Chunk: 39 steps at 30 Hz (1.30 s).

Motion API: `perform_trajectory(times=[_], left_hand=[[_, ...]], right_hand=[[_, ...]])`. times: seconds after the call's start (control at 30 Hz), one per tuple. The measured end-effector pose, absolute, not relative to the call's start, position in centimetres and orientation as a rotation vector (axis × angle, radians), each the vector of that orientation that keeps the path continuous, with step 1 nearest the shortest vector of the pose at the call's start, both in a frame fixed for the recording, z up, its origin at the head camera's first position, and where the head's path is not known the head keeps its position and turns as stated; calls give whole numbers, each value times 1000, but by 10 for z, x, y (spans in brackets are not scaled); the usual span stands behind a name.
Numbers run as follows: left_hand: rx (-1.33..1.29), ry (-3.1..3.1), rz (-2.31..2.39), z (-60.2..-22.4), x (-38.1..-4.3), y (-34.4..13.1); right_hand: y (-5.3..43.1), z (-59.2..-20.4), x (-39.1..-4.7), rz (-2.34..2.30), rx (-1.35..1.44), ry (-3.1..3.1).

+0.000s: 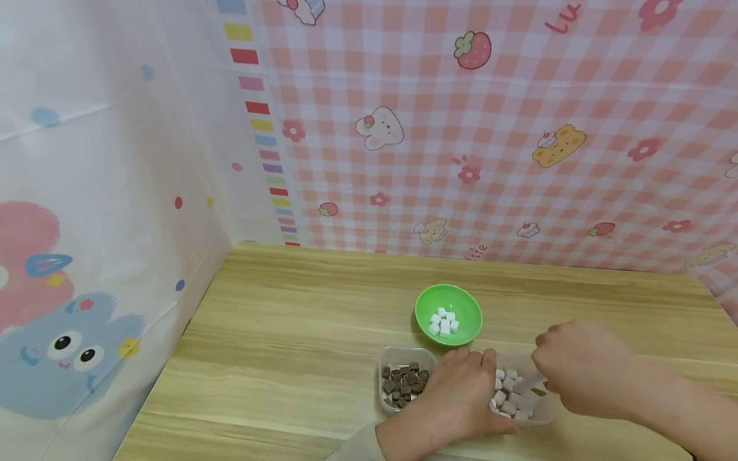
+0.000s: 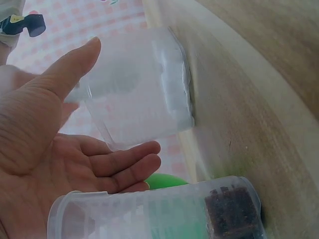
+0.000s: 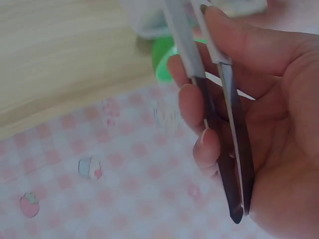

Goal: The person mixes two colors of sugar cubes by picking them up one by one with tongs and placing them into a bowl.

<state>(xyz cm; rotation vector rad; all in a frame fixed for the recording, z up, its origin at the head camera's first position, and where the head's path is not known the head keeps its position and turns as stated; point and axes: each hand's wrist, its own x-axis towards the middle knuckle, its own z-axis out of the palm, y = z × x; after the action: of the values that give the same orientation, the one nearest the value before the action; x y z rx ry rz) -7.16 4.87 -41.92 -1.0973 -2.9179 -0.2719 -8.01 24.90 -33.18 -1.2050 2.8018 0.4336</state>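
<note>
My left hand (image 1: 461, 390) holds a clear plastic container (image 1: 542, 416) of white marshmallow-like cubes (image 1: 508, 385), thumb at its near side and fingers at the far side. My right hand (image 1: 588, 368) grips tongs (image 3: 234, 114) with metal arms and whitish ends, which point down into that container. Whether the ends pinch a cube is hard to tell. Just beyond my left hand stands a green bowl (image 1: 425, 304) with several white cubes (image 1: 444, 323) in it. To the left, a second clear container (image 1: 382, 384) holds dark brown cubes (image 1: 406, 380).
The wood-grain table (image 1: 259, 358) extends left and behind the containers. A pink checked cloth (image 1: 415, 166) hangs along its back edge, and a white printed cloth (image 1: 115, 160) hangs at the left. The brown-cube container stands close beside my left hand.
</note>
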Motion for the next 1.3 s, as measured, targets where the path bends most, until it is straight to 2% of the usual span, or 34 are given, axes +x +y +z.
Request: perform_trajectory(times=[0.23,0.5,0.73,0.97,1.3], left_hand=[[-1070,-2951,-260,-417,-71,51],[-1052,-2985,-264,-418,-70,51],[-1062,-2960,-258,-418,-71,51],[-1073,-2966,-276,-418,-71,50],[-1069,-2960,-251,-418,-72,49]], right_hand=[[271,-309,-82,203,-1355,2981],[277,-302,-86,2,-1505,3212],[260,-300,-95,-96,-1477,3416],[246,-320,-110,-288,-1483,3531],[243,-342,-119,-406,-1227,3543]])
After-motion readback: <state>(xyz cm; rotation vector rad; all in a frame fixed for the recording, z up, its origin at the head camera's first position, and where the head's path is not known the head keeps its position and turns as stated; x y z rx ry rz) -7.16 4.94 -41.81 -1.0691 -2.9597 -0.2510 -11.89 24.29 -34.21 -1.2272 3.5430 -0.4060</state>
